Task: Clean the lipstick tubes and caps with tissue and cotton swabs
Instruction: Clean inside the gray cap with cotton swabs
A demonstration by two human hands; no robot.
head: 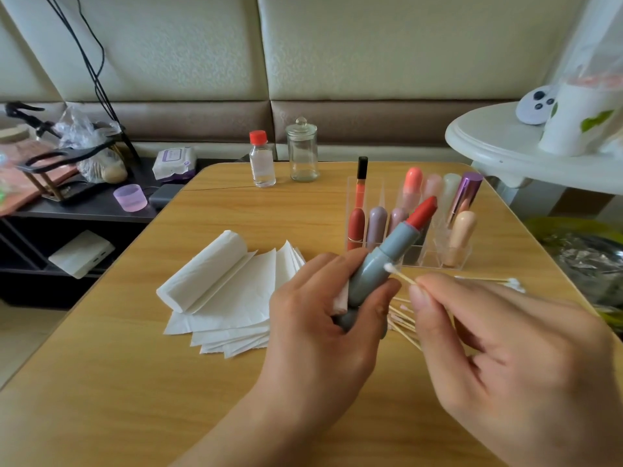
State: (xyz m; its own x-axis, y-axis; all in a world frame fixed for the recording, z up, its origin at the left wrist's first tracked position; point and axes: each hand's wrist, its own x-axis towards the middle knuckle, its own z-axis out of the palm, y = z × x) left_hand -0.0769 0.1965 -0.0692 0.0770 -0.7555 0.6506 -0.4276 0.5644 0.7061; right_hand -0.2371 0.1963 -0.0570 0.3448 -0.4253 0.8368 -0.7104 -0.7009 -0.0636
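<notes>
Two hands, left hand point(313, 318) gripping grey lipstick point(381, 261), right hand point(499, 348) pinching swab point(399, 275), no legible writing

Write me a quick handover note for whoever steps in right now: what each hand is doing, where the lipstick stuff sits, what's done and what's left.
Left hand: grips the grey lipstick, red bullet extended, cap off, with a bit of tissue tucked behind the tube.
Right hand: pinches a swab, cotton tip against the tube's side.
On the table: tissue roll and sheets at left, spare swabs under the hands, organizer of lipsticks behind, small bottle and glass jar at the far edge.
Done: cannot tell which lipsticks are cleaned.
Left: finish swabbing this tube, clean its cap, then check the others.
</notes>
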